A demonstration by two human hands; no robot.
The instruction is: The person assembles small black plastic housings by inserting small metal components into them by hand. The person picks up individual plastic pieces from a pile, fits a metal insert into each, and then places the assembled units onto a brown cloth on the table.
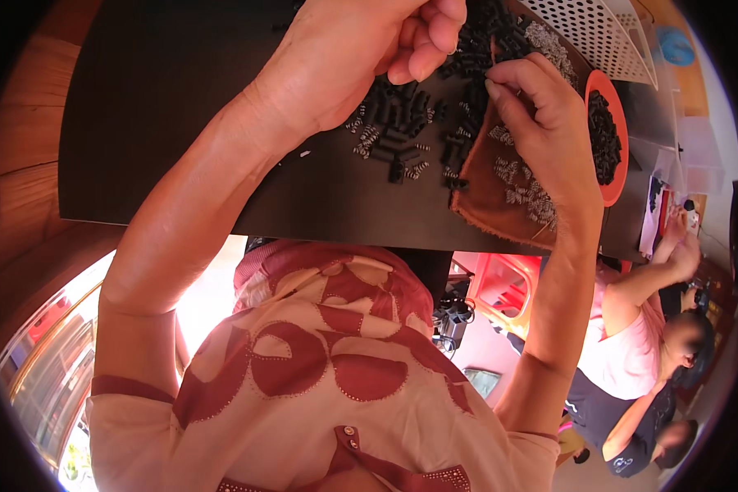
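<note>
My left hand (369,49) is over the dark table at the top edge of the view. Its fingers are curled in, and the frame cuts off part of it, so whatever it grips is hidden. To its right, my right hand (541,115) is closed in a pinch of thumb and forefinger; what lies between them is too small to make out. Below and between the hands lie many short black tubes (398,123) with small metal springs (367,141) among them. A brown cloth (480,193) under my right hand carries more loose springs (526,193).
An orange bowl (620,135) of black parts stands right of my right hand. Behind it is a white perforated panel (590,29). The dark table's (164,123) near edge runs in front of my body. Another person (631,328) sits at the right, hands raised.
</note>
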